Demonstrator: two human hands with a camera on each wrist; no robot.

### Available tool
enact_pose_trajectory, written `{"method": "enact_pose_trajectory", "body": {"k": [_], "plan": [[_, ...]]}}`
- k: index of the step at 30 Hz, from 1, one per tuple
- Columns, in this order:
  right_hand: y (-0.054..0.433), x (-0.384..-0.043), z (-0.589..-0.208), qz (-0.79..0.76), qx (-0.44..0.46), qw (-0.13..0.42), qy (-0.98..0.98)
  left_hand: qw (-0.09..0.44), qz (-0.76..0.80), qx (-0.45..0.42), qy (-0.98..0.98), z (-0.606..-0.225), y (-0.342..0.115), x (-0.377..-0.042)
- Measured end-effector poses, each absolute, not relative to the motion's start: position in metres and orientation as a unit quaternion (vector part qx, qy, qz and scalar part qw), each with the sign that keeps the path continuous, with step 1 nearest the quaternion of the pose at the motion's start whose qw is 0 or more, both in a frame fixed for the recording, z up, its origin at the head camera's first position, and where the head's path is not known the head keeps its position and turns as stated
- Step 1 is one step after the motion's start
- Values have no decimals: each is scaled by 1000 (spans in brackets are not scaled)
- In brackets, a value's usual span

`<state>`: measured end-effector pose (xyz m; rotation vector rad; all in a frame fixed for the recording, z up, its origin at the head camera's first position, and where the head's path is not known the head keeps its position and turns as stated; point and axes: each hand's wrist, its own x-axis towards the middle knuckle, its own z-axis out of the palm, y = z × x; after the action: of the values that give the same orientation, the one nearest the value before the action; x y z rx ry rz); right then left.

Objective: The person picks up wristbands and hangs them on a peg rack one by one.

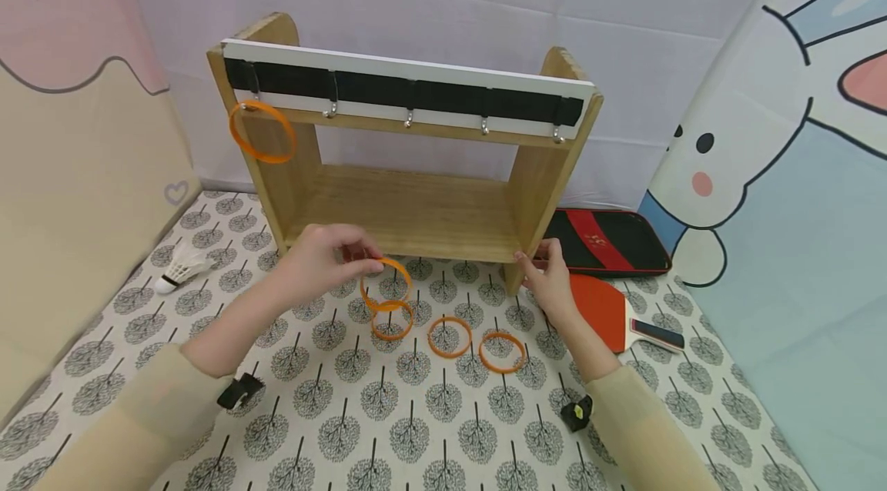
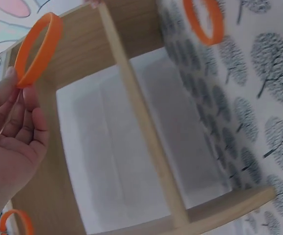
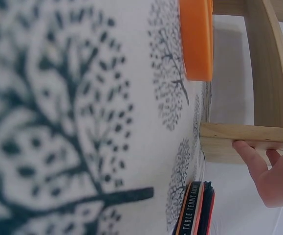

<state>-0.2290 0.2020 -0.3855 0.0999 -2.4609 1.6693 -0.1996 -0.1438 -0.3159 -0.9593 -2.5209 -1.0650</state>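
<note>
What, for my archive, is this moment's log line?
left grip: pinches orange ring; right grip: holds wooden rack; leftmost hook: one ring; cloth: three rings

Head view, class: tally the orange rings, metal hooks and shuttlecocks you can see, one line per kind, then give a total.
Orange rings: 5 (1 hung, 1 held, 3 lying flat)
Metal hooks: 5
Shuttlecocks: 1
Total: 11
</note>
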Motion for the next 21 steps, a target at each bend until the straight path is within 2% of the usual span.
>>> {"method": "enact_pose_trajectory", "body": {"k": [12,21], "plan": [[203,-228,-386,559,39,80,-824,283,-397,-261,-833,-255,-165,-192],[202,-228,-385,554,37,78,-828,366,-433,-217,-795,-222,-171,-193]]}}
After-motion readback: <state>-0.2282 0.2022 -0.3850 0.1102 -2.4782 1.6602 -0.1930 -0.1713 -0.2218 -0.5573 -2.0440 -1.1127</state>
